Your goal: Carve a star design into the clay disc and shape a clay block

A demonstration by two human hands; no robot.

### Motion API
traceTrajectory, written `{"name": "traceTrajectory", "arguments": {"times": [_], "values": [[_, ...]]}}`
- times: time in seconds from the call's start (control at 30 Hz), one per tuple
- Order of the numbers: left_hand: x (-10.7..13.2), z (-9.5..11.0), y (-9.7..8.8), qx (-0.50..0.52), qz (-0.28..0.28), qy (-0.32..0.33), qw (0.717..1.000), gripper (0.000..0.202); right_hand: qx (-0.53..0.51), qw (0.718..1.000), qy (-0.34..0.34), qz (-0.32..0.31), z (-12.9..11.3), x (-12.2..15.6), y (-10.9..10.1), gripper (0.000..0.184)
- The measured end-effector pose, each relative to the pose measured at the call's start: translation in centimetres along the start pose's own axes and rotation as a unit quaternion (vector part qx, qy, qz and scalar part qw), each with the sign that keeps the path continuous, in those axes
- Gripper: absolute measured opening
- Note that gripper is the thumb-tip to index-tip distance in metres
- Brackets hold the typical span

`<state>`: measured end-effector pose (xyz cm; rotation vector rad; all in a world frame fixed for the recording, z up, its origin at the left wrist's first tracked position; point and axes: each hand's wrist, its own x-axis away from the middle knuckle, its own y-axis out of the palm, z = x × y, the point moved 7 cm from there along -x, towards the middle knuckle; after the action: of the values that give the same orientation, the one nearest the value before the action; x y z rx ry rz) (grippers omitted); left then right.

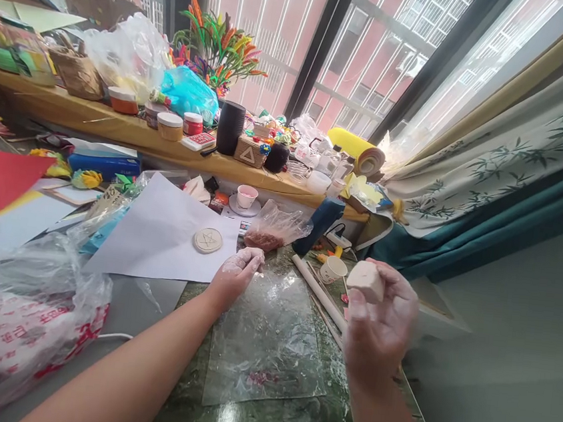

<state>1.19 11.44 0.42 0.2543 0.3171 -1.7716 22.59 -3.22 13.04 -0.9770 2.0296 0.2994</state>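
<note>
My right hand (388,316) is raised at the right, its fingers and thumb closed around a pale, blocky lump of clay (365,280). White powder dusts both hands. My left hand (239,270) is closed, fingers curled in, over the top left edge of a clear plastic sheet (269,330); whether it holds anything is hidden. Reddish and white smears mark the sheet. Just left of that hand, a round clay disc (207,240) with a star cut into it lies on white paper (158,232).
A rolling pin (320,292) and thin sticks lie right of the sheet, near a paper cup (333,270). Behind are a bag of brown material (269,233) and a pink-filled cup (247,197). Jars (170,126) line the sill. A plastic bag (18,324) fills the left.
</note>
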Motion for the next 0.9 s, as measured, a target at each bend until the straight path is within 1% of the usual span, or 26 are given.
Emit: {"name": "traceTrajectory", "arguments": {"times": [0.03,0.07,0.1,0.13,0.17,0.2,0.23,0.3,0.33,0.4,0.47,0.53,0.57,0.73,0.8,0.9], "values": [[0.0,0.0,0.0,-0.002,0.001,0.001,1.000,0.033,0.024,0.999,-0.023,-0.028,0.1,0.7,0.4,0.043],[0.0,0.1,-0.1,-0.004,0.002,0.003,1.000,0.033,0.053,0.994,-0.045,-0.085,0.6,2.0,1.4,0.043],[0.0,0.1,-0.1,-0.007,0.003,0.003,1.000,0.032,0.081,0.981,-0.061,-0.166,1.4,3.8,2.8,0.042],[-0.1,0.2,-0.1,-0.011,0.001,0.003,1.000,0.031,0.105,0.958,-0.072,-0.256,2.5,5.9,4.2,0.041],[-0.1,0.3,-0.1,-0.013,-0.001,0.004,1.000,0.030,0.126,0.943,-0.062,-0.300,3.8,7.7,5.0,0.045],[-0.1,0.4,0.0,-0.015,-0.005,0.005,1.000,0.029,0.144,0.939,-0.043,-0.310,4.9,9.0,5.3,0.047],[-0.1,0.5,0.0,-0.015,-0.010,0.007,1.000,0.028,0.155,0.940,-0.020,-0.304,5.9,9.8,5.3,0.049],[-0.1,0.7,0.2,-0.006,-0.013,0.009,1.000,0.026,0.167,0.944,0.023,-0.282,6.9,10.4,5.1,0.049],[-0.1,0.7,0.2,-0.003,-0.008,0.008,1.000,0.026,0.169,0.941,0.035,-0.290,7.1,10.4,5.2,0.048],[-0.1,0.5,0.5,0.015,-0.012,0.006,1.000,0.025,0.181,0.922,0.047,-0.338,7.3,10.4,5.9,0.052],[-0.2,0.0,0.9,0.049,-0.011,-0.002,0.999,0.025,0.195,0.906,0.057,-0.372,7.6,10.2,6.4,0.058],[-0.3,-0.4,1.2,0.097,-0.004,-0.009,0.995,0.027,0.202,0.896,0.061,-0.390,8.1,10.3,6.6,0.059],[-0.3,-0.6,1.4,0.104,-0.002,-0.013,0.994,0.027,0.203,0.894,0.061,-0.395,8.2,10.3,6.6,0.059],[-0.2,-0.5,1.4,0.082,0.012,-0.012,0.996,0.026,0.210,0.895,0.056,-0.390,8.5,10.6,6.4,0.054],[-0.2,-0.2,1.4,0.082,0.008,-0.009,0.997,0.025,0.215,0.895,0.040,-0.389,8.0,10.5,6.4,0.051],[-0.2,0.0,1.3,0.083,0.010,-0.006,0.997,0.025,0.210,0.891,-0.007,-0.402,6.8,10.5,6.6,0.046]]}}
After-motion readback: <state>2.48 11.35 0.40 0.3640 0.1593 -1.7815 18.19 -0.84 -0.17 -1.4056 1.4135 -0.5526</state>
